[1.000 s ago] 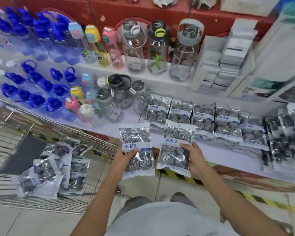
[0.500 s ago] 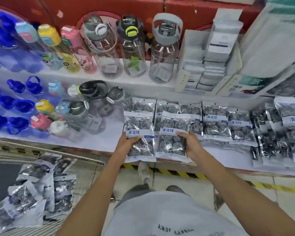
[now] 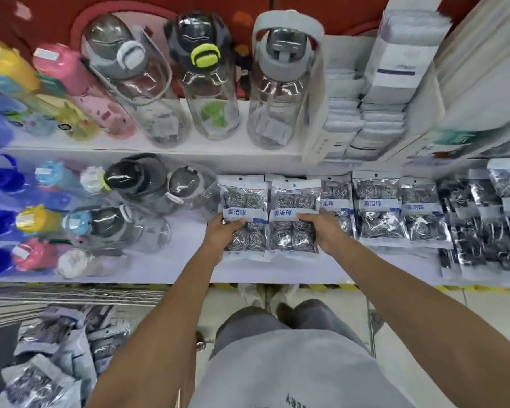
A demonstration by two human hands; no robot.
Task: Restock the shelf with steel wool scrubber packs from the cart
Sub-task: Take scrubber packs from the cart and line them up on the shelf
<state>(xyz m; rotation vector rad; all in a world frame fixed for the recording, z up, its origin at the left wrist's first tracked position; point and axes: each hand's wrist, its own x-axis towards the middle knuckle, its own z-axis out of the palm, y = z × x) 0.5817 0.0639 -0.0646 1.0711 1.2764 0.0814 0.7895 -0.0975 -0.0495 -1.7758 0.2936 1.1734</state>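
Two steel wool scrubber packs lie side by side over the white lower shelf (image 3: 165, 260). My left hand (image 3: 223, 232) grips the left pack (image 3: 243, 198) by its left edge, thumb on top. The right pack (image 3: 295, 201) is gripped at its right edge by my right hand (image 3: 324, 228). Both packs overlap the row of shelved scrubber packs (image 3: 377, 213) running to the right. More packs (image 3: 56, 354) lie in the wire cart (image 3: 71, 295) at the lower left.
Water bottles (image 3: 142, 213) lie on the lower shelf left of the packs, and tall clear bottles (image 3: 277, 92) stand on the upper shelf. White boxed goods (image 3: 365, 119) are stacked at upper right. My feet stand on the tiled floor (image 3: 409, 313) below the shelf edge.
Both hands have carried the two packs forward from above the floor onto the lower shelf, against the existing row. The view has shifted right, leaving the cart at the lower left corner.
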